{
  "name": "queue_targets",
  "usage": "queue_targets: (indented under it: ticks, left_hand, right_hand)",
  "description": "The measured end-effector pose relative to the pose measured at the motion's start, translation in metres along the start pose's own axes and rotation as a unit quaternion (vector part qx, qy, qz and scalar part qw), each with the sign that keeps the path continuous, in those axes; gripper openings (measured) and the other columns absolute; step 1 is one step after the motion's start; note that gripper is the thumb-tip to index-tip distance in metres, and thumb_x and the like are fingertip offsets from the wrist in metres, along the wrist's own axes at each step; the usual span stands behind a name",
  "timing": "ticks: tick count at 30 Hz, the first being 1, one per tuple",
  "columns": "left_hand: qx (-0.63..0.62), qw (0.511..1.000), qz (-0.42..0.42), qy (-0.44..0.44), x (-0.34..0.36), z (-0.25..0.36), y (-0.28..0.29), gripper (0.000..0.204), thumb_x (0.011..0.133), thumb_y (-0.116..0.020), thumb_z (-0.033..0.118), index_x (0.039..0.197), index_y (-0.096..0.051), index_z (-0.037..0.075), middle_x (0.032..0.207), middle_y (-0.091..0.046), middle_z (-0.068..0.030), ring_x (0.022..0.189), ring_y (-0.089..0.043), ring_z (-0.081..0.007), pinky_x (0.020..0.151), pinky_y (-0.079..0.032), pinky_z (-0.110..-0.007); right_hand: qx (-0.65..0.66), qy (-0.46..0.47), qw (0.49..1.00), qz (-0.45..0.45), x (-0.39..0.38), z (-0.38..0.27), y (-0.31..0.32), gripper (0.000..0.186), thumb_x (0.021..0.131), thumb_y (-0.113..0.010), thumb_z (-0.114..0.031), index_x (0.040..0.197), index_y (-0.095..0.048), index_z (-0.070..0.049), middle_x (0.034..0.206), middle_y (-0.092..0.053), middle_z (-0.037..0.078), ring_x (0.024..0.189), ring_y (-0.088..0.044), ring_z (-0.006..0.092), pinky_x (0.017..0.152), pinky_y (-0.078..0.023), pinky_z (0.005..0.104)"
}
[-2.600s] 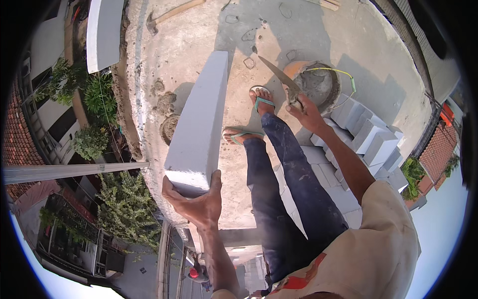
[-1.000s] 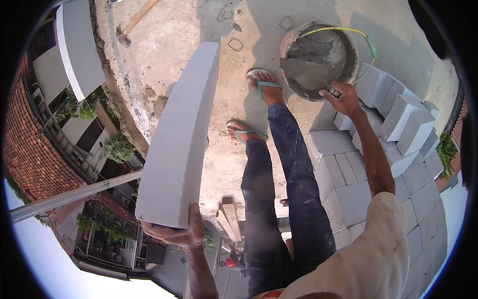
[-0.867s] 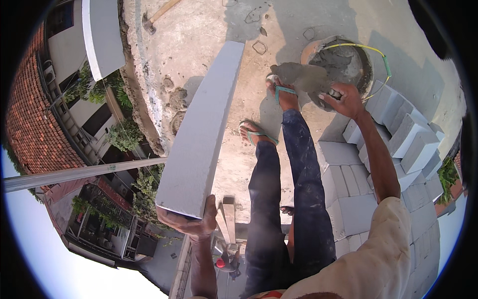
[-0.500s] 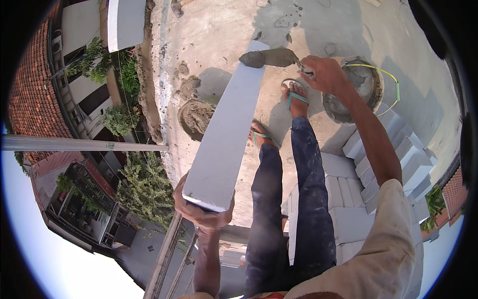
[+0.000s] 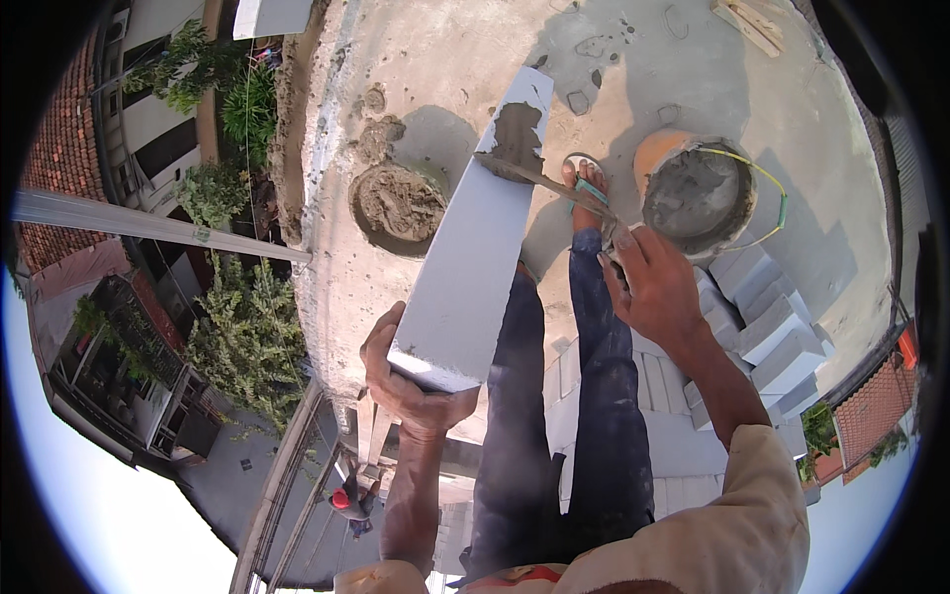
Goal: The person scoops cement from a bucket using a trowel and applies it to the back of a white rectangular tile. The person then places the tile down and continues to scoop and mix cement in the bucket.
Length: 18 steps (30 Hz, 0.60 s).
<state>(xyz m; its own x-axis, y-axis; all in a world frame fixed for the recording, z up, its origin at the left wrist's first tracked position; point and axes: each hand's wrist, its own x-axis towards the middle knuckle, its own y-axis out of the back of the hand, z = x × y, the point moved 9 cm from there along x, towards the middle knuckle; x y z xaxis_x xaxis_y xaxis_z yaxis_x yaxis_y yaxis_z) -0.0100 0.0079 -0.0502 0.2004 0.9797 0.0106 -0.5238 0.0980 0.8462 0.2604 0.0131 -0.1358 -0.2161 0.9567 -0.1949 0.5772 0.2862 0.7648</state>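
Observation:
A long pale grey block [image 5: 460,272] points away from me at a tilt, with my left hand [image 5: 416,396] gripping its near end from below. Wet grey mortar [image 5: 517,129] coats part of the face toward its far end. My right hand [image 5: 658,287] is closed round the handle of a trowel [image 5: 559,185]. The mortar-smeared blade is seen nearly edge-on, touching the block at the near side of the mortar patch. Beside my right hand stands an orange bucket [image 5: 653,151] of grey mortar with a yellow-green handle.
A round container [image 5: 366,233] of brownish mortar sits left of the block. Stacked pale blocks [image 5: 767,317] stand at right. My sandalled foot [image 5: 586,188] is on the concrete floor. The floor's edge [image 5: 302,168] drops off at left, where a person in red headwear [image 5: 343,498] shows below.
The trowel has come nearer to me and turned edge-on, leaving mortar spread on the block's far end. My right hand has moved down with it. The whole view has shifted.

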Motion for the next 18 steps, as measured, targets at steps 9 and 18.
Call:
queue_targets:
  ticks: [9, 18]
  left_hand:
    - [0.028, 0.996, -0.003, 0.083, 0.020, 0.000, 0.011, 0.093, 0.064, -0.092, 0.024, 0.137, -0.044, -0.006, 0.126, -0.058, -0.0236, 0.110, -0.063, -0.0377, 0.091, -0.053, -0.047]
    - [0.002, 0.997, 0.022, 0.073, 0.017, 0.005, 0.009, 0.089, 0.061, -0.093, 0.019, 0.133, -0.048, -0.004, 0.124, -0.064, -0.0232, 0.107, -0.068, -0.0366, 0.090, -0.059, -0.044]
  right_hand:
    - [0.082, 0.038, 0.995, -0.048, -0.024, -0.065, 0.028, 0.041, 0.078, -0.080, -0.002, 0.114, -0.062, 0.004, 0.096, -0.060, 0.015, 0.078, -0.063, 0.0341, 0.066, -0.054, 0.0433]
    - [-0.014, -0.144, 0.985, -0.094, 0.065, 0.055, -0.021, 0.033, 0.090, -0.073, -0.015, 0.118, -0.067, 0.002, 0.101, -0.067, 0.020, 0.097, -0.070, 0.0401, 0.083, -0.056, 0.0486]
